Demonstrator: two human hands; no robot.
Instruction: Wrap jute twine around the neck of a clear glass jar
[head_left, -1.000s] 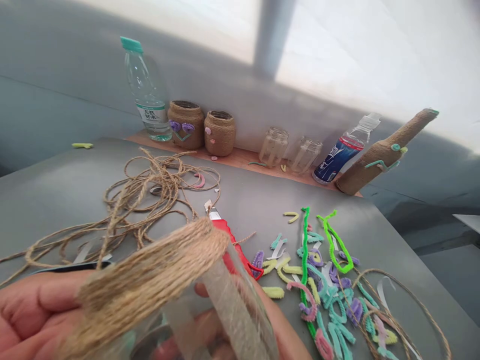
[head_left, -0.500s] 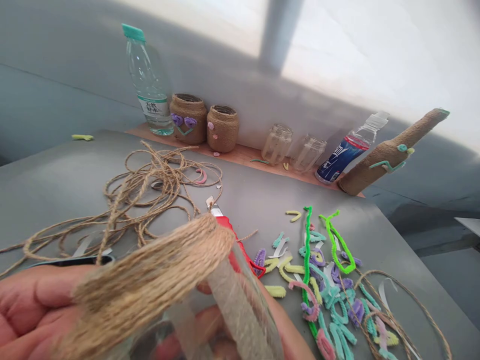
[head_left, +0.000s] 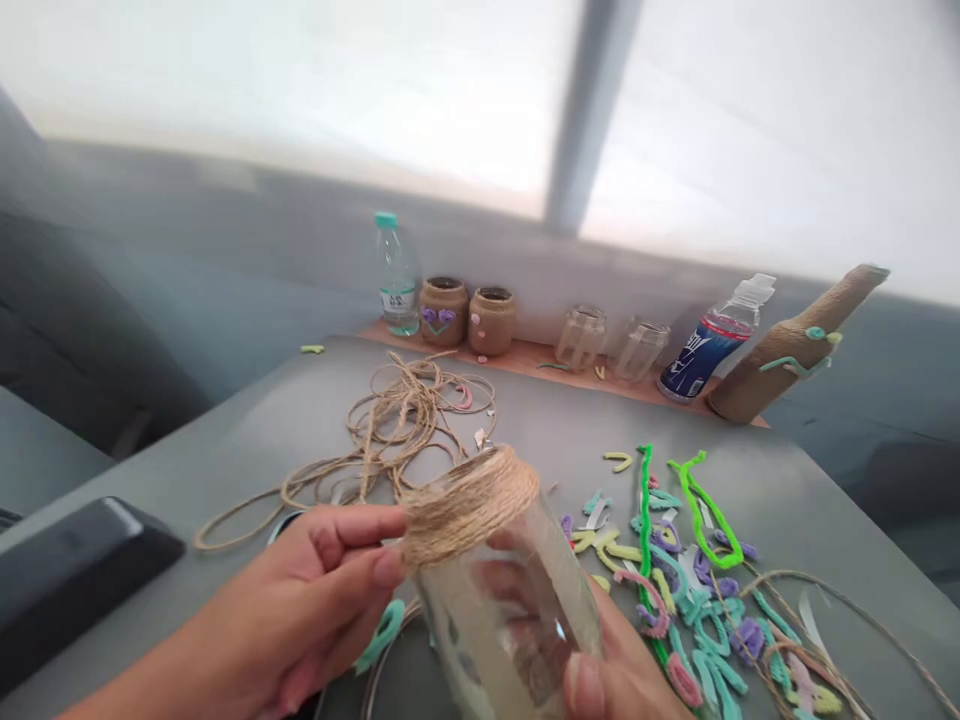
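Left hand and right hand apparently hold a twine-wrapped jar.

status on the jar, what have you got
Left hand, right hand: both gripping glass jar, lifted above the table. Jute twine band wound round one end. Loose twine coil to the left, pipe cleaner pieces to the right.

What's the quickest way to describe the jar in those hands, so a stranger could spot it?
Above the grey table, the left hand and right hand hold a glass jar. Twine wraps only its upper end, unlike the fully wrapped jars at the back.
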